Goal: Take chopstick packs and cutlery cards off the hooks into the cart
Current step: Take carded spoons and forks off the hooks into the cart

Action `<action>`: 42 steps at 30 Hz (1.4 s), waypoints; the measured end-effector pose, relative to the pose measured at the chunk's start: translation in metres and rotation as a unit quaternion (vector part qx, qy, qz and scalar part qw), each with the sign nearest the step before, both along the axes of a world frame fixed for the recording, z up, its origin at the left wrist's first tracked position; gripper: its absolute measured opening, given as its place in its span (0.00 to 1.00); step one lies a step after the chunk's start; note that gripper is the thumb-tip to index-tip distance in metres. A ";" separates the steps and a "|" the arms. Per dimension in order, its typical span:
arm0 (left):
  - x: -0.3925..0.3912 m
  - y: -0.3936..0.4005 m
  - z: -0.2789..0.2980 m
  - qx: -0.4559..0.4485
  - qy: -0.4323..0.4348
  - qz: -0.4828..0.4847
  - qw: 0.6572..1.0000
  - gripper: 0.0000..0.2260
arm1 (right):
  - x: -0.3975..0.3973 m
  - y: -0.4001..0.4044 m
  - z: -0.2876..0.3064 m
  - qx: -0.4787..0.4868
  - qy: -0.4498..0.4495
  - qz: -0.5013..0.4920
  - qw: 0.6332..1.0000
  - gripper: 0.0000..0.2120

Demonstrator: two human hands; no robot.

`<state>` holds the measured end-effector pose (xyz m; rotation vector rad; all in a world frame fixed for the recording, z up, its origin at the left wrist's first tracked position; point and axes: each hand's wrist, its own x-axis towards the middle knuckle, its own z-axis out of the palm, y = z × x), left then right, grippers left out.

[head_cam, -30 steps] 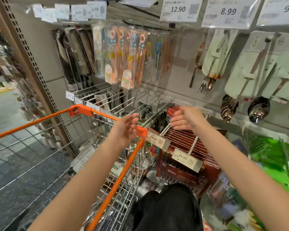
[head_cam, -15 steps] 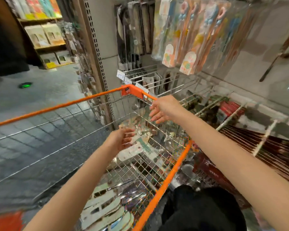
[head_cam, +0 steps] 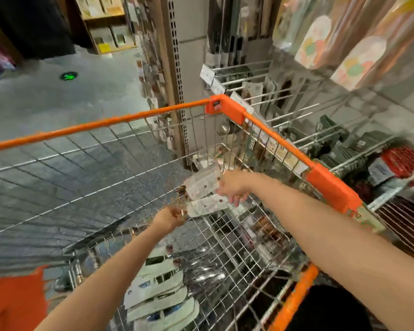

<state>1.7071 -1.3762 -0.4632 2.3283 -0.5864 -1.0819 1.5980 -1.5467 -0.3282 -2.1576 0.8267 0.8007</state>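
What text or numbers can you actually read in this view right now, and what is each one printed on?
".90", the end of a price with blurred leading digits, on a price tag behind the cart's orange rim.
A single mark like "T", uncertain, on the lower white pack between the left hand and right hand.
Blurred, unreadable: the upper white pack, the hook tags, the cutlery cards in the cart.

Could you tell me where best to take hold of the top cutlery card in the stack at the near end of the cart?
Judging from the stack of pale cutlery cards lying flat and fanned in the cart, pinch the top card's free rounded right end, coming from above. Its edge looks clear of the cards below; the blurred middle seems to carry cutlery.
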 end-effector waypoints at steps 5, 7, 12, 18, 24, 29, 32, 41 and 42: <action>0.001 -0.010 -0.043 -0.030 -0.002 0.109 0.994 0.20 | -0.008 0.000 -0.022 -0.009 0.042 0.037 0.998 0.17; 0.000 -0.015 -0.055 -0.040 -0.012 0.165 0.985 0.23 | -0.006 0.000 -0.030 -0.035 0.047 0.046 0.997 0.17; 0.000 -0.022 -0.075 0.004 -0.051 0.176 0.983 0.25 | -0.001 -0.002 -0.037 -0.039 0.058 0.067 0.995 0.18; 0.003 -0.028 -0.069 -0.022 -0.026 0.243 0.970 0.24 | -0.003 -0.004 -0.033 -0.047 0.074 0.086 0.992 0.19; 0.001 -0.029 -0.062 -0.015 -0.036 0.249 0.968 0.18 | 0.001 0.002 -0.027 -0.043 0.073 0.104 0.991 0.18; 0.006 -0.037 -0.064 -0.021 -0.008 0.253 0.967 0.05 | -0.001 0.004 -0.023 -0.037 0.071 0.109 0.991 0.19; 0.012 -0.037 -0.063 -0.019 -0.004 0.243 0.970 0.08 | -0.002 0.004 -0.022 -0.040 0.075 0.117 0.990 0.19; 0.019 -0.043 -0.067 -0.009 -0.053 0.121 0.991 0.25 | 0.000 0.003 -0.020 -0.024 0.069 0.109 0.991 0.20; 0.020 -0.044 -0.068 -0.007 -0.062 0.108 0.992 0.26 | 0.001 0.003 -0.020 -0.021 0.069 0.108 0.992 0.20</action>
